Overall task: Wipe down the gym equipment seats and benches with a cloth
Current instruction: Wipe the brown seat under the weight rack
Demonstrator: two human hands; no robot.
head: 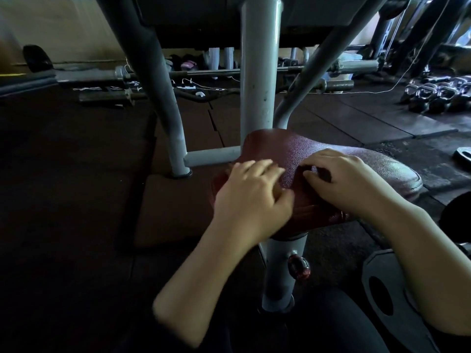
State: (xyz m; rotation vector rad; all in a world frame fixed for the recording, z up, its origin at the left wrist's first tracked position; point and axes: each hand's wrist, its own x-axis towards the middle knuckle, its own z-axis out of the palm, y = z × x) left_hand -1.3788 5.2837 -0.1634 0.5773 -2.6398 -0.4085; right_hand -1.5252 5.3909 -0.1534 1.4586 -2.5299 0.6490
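Both my hands lie on the dark red, pebbled seat, which sits on a grey post. My left hand rests near its left edge, fingers relaxed and together. My right hand curls at the middle; whether it pinches anything I cannot tell. Kettlebells sit far right on the floor.
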